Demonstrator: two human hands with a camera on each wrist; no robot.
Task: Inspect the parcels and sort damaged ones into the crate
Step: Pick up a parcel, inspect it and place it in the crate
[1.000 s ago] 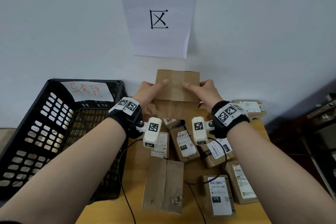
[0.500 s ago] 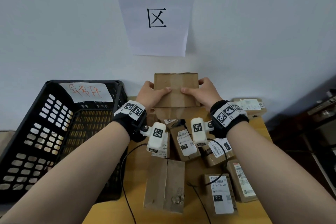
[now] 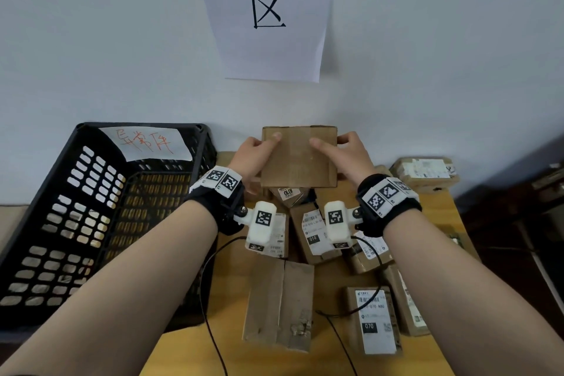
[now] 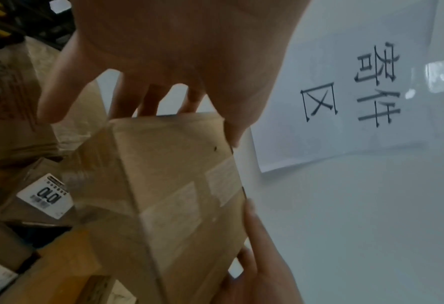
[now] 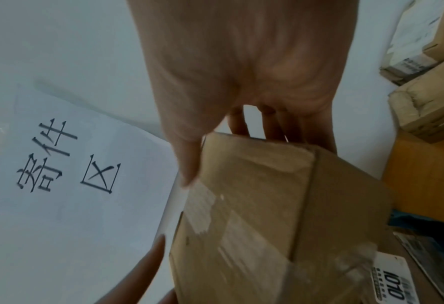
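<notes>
A plain brown cardboard parcel (image 3: pixel 299 159) with clear tape across it is held up near the wall, above the other parcels. My left hand (image 3: pixel 254 156) grips its left side, thumb on the near face and fingers behind. My right hand (image 3: pixel 346 154) grips the right side the same way. The left wrist view shows the parcel (image 4: pixel 179 195) with the thumb on its edge; the right wrist view shows the parcel (image 5: pixel 267 216) with the fingers wrapped behind it. The black plastic crate (image 3: pixel 61 223) stands at the left with a handwritten red label (image 3: pixel 146 142).
Several labelled parcels lie on the wooden table (image 3: pixel 189 351), among them a worn taped box (image 3: pixel 279 304), one marked 070 (image 3: pixel 374 319) and one at the far right (image 3: pixel 424 171). Black cables trail over the table. A paper sign (image 3: pixel 268 12) hangs on the wall.
Both hands have turned the parcel, so its broad taped face now faces me, and shifted their grip toward its top corners. The view has tilted down slightly.
</notes>
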